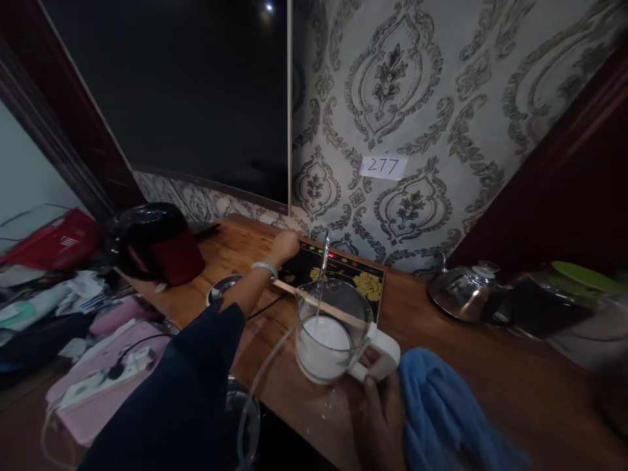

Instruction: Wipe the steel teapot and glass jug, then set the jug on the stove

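My right hand (385, 409) grips the white handle of a clear glass pitcher (326, 350) at the front of the wooden counter. A slim shiny spout (324, 255) rises above the pitcher, and a thin stream runs down into it. Whitish, cloudy-looking liquid fills its lower part. At the left end of a black electric tea stove (367, 282) with gold flowers, my left hand (286, 247) rests by the row of coloured marks, one lit red. Its fingers look curled in, though their tips are hidden. A pale bracelet circles that wrist.
A blue cloth (436, 405) lies right of the pitcher. Farther right stand a metal kettle (464, 291) and a green-lidded container (583, 278). A clear hose (267, 360) hangs over the front edge. On the left are a black-and-red appliance (157, 245) and a power strip (105, 379).
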Available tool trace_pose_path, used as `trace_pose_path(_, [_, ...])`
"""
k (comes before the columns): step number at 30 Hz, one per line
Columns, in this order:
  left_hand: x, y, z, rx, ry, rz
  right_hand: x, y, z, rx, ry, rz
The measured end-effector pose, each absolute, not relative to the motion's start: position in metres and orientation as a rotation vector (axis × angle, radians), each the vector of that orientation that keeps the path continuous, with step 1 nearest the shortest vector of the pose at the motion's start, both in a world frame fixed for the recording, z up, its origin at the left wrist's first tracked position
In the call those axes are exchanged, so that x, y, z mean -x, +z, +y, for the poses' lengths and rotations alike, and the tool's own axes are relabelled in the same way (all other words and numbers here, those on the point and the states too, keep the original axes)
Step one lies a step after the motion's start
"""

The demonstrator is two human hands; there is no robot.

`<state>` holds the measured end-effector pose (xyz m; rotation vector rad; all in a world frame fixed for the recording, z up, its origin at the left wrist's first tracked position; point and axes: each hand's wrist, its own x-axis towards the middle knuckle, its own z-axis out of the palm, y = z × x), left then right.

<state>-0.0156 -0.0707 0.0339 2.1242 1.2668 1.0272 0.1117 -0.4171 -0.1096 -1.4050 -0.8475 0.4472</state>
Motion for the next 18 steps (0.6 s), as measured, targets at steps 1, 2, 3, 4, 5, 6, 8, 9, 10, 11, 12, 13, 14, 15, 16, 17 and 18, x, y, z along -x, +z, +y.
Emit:
trace_pose_path(1, [0.022, 0.037, -0.078, -2.090, 1.054, 1.253, -0.110, -0.105, -0.417, 1.418, 0.454, -0.847])
trace_pose_path(2, [0.030, 0.039, -0.087, -2.054, 1.080, 1.240, -0.108, -0.102, -0.417, 1.431, 0.460, -0.844])
trace_pose_path(3, [0.038, 0.040, -0.099, -2.017, 1.106, 1.228, -0.107, -0.099, -0.417, 1.439, 0.464, -0.838])
trace_pose_path(4, [0.047, 0.038, -0.113, -1.981, 1.131, 1.217, -0.106, -0.098, -0.417, 1.440, 0.465, -0.831])
trace_pose_path(5, [0.056, 0.034, -0.130, -1.945, 1.156, 1.208, -0.106, -0.096, -0.416, 1.437, 0.460, -0.824])
trace_pose_path(6, [0.064, 0.026, -0.150, -1.905, 1.187, 1.198, -0.106, -0.095, -0.416, 1.432, 0.453, -0.826])
trace_pose_path(8, [0.078, 0.002, -0.198, -1.826, 1.267, 1.178, -0.108, -0.096, -0.414, 1.421, 0.422, -0.841])
trace_pose_path(9, [0.082, -0.013, -0.224, -1.708, 1.382, 1.127, -0.109, -0.097, -0.413, 1.418, 0.402, -0.854])
trace_pose_path(10, [0.084, -0.030, -0.250, -1.604, 1.487, 1.096, -0.110, -0.098, -0.412, 1.420, 0.381, -0.867])
trace_pose_path(11, [0.084, -0.047, -0.274, -1.519, 1.540, 1.084, -0.112, -0.100, -0.410, 1.424, 0.363, -0.879])
trace_pose_path(12, [0.082, -0.063, -0.296, -1.457, 1.538, 1.081, -0.114, -0.102, -0.409, 1.431, 0.350, -0.892])
trace_pose_path(13, [0.077, -0.077, -0.315, -1.419, 1.506, 1.085, -0.115, -0.105, -0.408, 1.439, 0.342, -0.904])
trace_pose_path(14, [0.072, -0.090, -0.330, -1.401, 1.472, 1.070, -0.116, -0.107, -0.408, 1.446, 0.337, -0.914])
trace_pose_path(15, [0.066, -0.100, -0.340, -1.396, 1.455, 1.050, -0.118, -0.109, -0.407, 1.451, 0.337, -0.923])
trace_pose_path(16, [0.060, -0.107, -0.347, -1.408, 1.438, 1.029, -0.119, -0.110, -0.406, 1.452, 0.342, -0.939])
trace_pose_path(17, [0.055, -0.112, -0.350, -1.431, 1.423, 1.010, -0.120, -0.112, -0.406, 1.448, 0.350, -0.959])
trace_pose_path(18, [0.051, -0.116, -0.351, -1.458, 1.412, 0.999, -0.123, -0.112, -0.406, 1.440, 0.360, -0.981])
